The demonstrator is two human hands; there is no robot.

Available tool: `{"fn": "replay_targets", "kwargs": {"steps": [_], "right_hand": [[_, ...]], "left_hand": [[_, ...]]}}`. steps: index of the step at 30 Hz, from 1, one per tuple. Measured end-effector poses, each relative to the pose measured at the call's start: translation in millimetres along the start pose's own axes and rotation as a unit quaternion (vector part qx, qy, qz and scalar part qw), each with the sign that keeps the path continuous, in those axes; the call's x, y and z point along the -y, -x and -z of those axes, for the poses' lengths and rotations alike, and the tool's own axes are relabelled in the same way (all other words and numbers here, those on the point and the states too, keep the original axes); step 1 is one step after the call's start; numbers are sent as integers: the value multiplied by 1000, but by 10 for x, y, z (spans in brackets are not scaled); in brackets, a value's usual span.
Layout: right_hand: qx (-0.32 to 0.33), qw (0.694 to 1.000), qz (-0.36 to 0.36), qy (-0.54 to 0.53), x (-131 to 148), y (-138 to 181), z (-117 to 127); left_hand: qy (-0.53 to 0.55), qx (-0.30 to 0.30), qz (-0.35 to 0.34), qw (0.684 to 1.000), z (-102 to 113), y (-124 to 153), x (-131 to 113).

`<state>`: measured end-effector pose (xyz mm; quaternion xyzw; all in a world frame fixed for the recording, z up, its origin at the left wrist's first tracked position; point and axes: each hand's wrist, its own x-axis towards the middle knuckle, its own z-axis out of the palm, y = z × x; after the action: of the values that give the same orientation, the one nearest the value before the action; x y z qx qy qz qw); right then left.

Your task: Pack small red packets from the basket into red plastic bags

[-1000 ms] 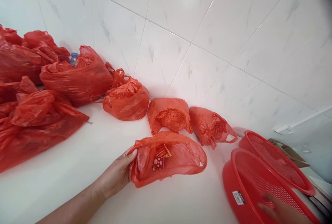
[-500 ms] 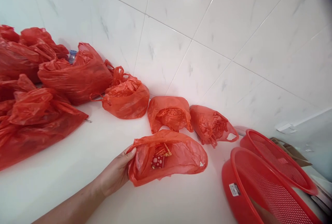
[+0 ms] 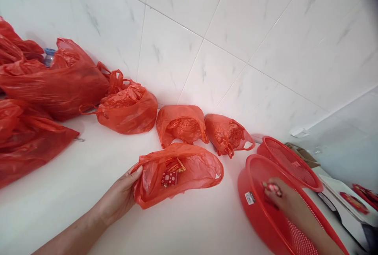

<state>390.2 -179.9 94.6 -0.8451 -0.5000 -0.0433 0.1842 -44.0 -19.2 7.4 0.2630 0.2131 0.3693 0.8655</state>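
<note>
My left hand grips the left edge of a red plastic bag, thumb on top of the rim. The bag's mouth is spread wide, and small red and gold wrapped packets lie inside it. Over the red perforated plastic basket on the right, my right hand is closed around a small red-and-white wrapped sweet. The sweet pokes out between the fingertips, slightly blurred. The hand and forearm hide part of the basket's inside.
Several filled red bags line the tiled wall, with larger ones at the left. A blue-capped bottle stands among them. Behind the near basket is a second red basket. At far right is a white device with red items on it.
My right hand has come up inside the near basket with a wrapped sweet in its fingers. The view has turned right. My left hand still holds the bag.
</note>
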Motion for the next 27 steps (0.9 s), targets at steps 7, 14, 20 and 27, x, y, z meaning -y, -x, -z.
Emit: {"fn": "replay_targets", "kwargs": {"steps": [7,14,20,27], "right_hand": [[-76,970,230,2,1272,42,37],[33,928,371,-27,2049,60,-319],[-105,972,207,46,1440,29,-171],[156,962,-98,201,453,618,-385]], "left_hand": [[-5,7,-12,1000,-18,1,-7],[-3,24,-24,999,15,-1,2],[5,12,-11,1000,5,19,-17],[-8,-18,14,1000,9,14,-22]]}}
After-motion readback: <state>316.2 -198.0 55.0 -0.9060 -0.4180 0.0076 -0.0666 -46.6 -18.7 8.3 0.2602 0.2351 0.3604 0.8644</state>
